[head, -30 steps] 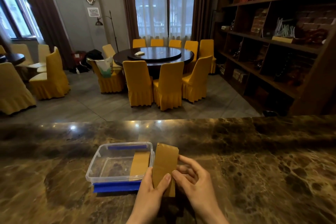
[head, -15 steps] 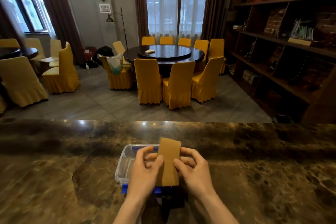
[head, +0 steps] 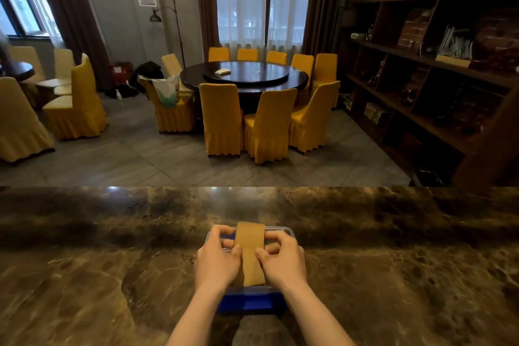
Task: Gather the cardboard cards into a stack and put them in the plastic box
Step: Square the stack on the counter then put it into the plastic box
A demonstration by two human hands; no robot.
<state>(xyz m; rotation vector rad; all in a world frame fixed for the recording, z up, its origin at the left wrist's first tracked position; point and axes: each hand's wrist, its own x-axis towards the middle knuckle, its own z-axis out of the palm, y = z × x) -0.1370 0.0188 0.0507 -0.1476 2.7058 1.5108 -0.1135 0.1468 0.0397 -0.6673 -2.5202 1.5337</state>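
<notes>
A stack of brown cardboard cards (head: 250, 251) stands tilted over a clear plastic box (head: 290, 233) with blue clips, on the marble counter. My left hand (head: 217, 257) grips the stack's left edge and my right hand (head: 283, 258) grips its right edge. Both hands and the stack are directly above the box, hiding most of its inside. The blue front clip (head: 251, 302) shows between my wrists.
The dark marble counter (head: 393, 261) stretches wide on both sides of the box. Beyond its far edge lies a room with a round table (head: 244, 76), yellow chairs and a dark bookshelf (head: 435, 64) at the right.
The stack, held beside the box's right end a second ago, now sits over the box with both hands. The view has shifted so the box is centred under my hands.
</notes>
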